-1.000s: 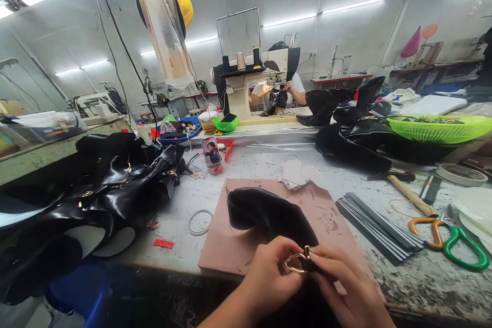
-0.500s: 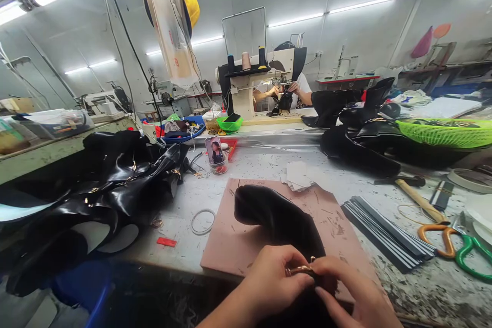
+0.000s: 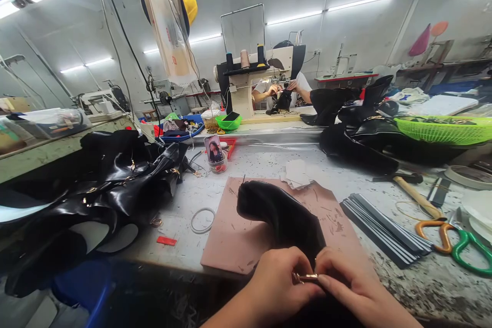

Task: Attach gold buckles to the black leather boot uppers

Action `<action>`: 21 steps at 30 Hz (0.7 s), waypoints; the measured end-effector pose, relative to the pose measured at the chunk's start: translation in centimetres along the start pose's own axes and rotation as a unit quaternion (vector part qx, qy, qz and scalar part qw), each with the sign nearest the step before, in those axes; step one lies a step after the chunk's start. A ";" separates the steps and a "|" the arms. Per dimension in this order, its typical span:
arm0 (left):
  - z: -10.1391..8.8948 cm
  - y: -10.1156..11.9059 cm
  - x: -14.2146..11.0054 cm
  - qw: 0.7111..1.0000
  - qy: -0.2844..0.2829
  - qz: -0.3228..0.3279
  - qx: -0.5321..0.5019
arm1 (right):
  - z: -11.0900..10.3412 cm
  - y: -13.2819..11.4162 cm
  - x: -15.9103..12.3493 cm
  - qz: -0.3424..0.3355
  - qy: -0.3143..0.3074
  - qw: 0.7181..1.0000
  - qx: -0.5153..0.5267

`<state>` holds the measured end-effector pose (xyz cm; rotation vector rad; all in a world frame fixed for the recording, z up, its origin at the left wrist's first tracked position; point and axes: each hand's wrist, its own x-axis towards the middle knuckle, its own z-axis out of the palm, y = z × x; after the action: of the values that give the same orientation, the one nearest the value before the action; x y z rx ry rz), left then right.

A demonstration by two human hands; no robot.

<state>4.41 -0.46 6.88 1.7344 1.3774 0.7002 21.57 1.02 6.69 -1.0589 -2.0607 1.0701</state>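
A black leather boot upper (image 3: 282, 210) runs across the pink board (image 3: 226, 246) to the table's front edge. Its near end passes beneath both hands. My left hand (image 3: 282, 279) is closed around a small gold-coloured metal buckle (image 3: 306, 278), with thumb and fingers bent about it. From the other side my right hand (image 3: 346, 279) pinches the buckle's right end between thumb and forefinger. Fingers cover part of the buckle, and the leather directly below it is hidden.
Black leather pieces with gold fittings (image 3: 126, 184) are heaped left. Striped strips (image 3: 384, 230), scissors (image 3: 471, 253) and a hammer (image 3: 418, 197) lie right. A phone (image 3: 213, 149) stands behind the board. Beyond, a person's hands (image 3: 282, 89) work at a sewing machine (image 3: 246, 82).
My right thumb and forefinger have shifted onto the buckle's end, and more of the metal shows between my hands. The boot upper has slid slightly to the right.
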 end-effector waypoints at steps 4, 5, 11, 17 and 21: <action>0.0 -0.1 -0.2 0.999 -0.006 0.037 0.005 | 0.0 0.4 -0.2 0.015 -0.019 1.000 0.004; 0.0 -0.2 -0.3 0.999 -0.006 0.047 0.006 | -0.1 0.6 -0.2 0.018 -0.022 1.000 0.010; -1.6 0.2 -0.1 0.997 -0.067 0.024 0.012 | 0.3 1.2 0.0 0.003 0.035 0.993 0.115; -2.4 1.0 0.4 0.991 -0.097 0.069 0.053 | 1.0 0.6 0.0 -0.039 0.111 0.990 0.072; -2.5 1.1 0.4 0.992 -0.091 0.063 0.062 | 1.0 0.3 -0.1 -0.014 0.095 0.991 0.088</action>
<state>3.07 0.44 9.11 1.9453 1.2152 0.5178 20.93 0.66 5.91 -1.0001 -1.7908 1.0707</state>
